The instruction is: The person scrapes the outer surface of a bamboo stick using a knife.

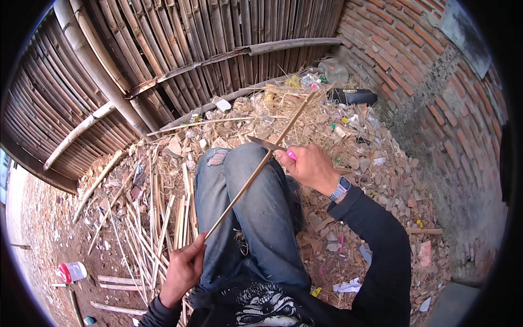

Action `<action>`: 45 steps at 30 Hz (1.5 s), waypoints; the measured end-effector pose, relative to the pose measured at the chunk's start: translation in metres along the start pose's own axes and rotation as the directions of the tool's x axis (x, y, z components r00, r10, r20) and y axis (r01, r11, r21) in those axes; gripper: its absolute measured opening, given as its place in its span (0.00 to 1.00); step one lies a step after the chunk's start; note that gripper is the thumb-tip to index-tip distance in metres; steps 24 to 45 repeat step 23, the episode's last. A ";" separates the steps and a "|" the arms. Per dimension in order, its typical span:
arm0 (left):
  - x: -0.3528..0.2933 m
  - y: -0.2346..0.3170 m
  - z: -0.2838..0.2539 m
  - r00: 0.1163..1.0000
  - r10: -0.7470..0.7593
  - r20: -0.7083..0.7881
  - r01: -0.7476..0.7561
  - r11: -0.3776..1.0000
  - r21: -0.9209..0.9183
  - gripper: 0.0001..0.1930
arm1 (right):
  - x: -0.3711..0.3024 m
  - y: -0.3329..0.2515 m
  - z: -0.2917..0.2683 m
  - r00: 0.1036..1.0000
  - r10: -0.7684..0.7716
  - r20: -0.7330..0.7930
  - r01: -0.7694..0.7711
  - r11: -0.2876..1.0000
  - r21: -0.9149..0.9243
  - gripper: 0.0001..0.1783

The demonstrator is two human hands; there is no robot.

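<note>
A long thin bamboo strip [248,182] slants across my knees in worn blue jeans, its far end up and to the right. My left hand [184,267] is closed around its near end, beside my left thigh. In my right hand [310,166] is a knife [265,143] with a pink handle, the fingers wrapped round it. Its dark blade points left and crosses the strip just above my right knee, seeming to touch it. A watch [341,188] sits on my right wrist.
Several split bamboo strips [158,218] lie on the ground at my left. Rubble, straw and litter spread ahead, with a black case [355,97] near the corner. A bamboo fence [180,49] and a brick wall [436,92] close in the far and right sides. A white-and-red tub [76,271] lies lower left.
</note>
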State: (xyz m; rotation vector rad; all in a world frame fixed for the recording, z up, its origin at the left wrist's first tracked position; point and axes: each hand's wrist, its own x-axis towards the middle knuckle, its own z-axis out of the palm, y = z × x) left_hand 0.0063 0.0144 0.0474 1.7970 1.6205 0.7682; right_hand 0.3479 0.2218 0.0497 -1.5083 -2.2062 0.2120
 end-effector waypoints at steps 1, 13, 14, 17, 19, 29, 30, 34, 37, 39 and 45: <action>-0.003 -0.006 -0.002 1.000 0.011 -0.005 -0.011 0.999 0.038 0.19 | 0.013 0.014 0.000 0.996 0.082 -0.038 -0.082 0.997 -0.008 0.35; -0.009 -0.004 -0.019 1.000 -0.023 0.019 0.023 1.000 0.010 0.18 | 0.039 0.096 -0.026 0.898 0.337 -0.282 -0.304 0.940 0.155 0.39; -0.001 0.004 -0.015 0.998 -0.046 0.042 0.046 0.999 0.005 0.18 | 0.030 0.065 -0.018 0.939 0.265 -0.221 -0.239 0.961 0.135 0.39; 0.023 0.014 0.009 1.000 0.020 -0.003 -0.020 1.000 0.022 0.19 | -0.002 -0.007 0.002 0.989 0.118 -0.091 -0.106 0.986 0.132 0.36; 0.042 0.021 0.030 0.998 0.046 -0.041 -0.046 0.999 -0.013 0.19 | -0.022 -0.029 0.014 0.999 0.050 -0.008 -0.048 0.988 0.145 0.34; 0.078 0.042 0.056 0.993 0.079 -0.087 -0.083 0.995 -0.049 0.20 | -0.052 -0.070 0.012 0.980 -0.063 0.190 0.060 0.998 0.021 0.33; 0.078 0.042 0.056 0.993 0.079 -0.087 -0.083 0.995 -0.049 0.20 | -0.052 -0.070 0.012 0.980 -0.063 0.190 0.060 0.998 0.021 0.33; 0.078 0.042 0.056 0.993 0.079 -0.087 -0.083 0.995 -0.049 0.20 | -0.052 -0.070 0.012 0.980 -0.063 0.190 0.060 0.998 0.021 0.33; 0.078 0.042 0.056 0.993 0.079 -0.087 -0.083 0.995 -0.049 0.20 | -0.052 -0.070 0.012 0.980 -0.063 0.190 0.060 0.998 0.021 0.33; 0.078 0.042 0.056 0.993 0.079 -0.087 -0.083 0.995 -0.049 0.20 | -0.052 -0.070 0.012 0.980 -0.063 0.190 0.060 0.998 0.021 0.33; 0.078 0.042 0.056 0.993 0.079 -0.087 -0.083 0.995 -0.049 0.20 | -0.052 -0.070 0.012 0.980 -0.063 0.190 0.060 0.998 0.021 0.33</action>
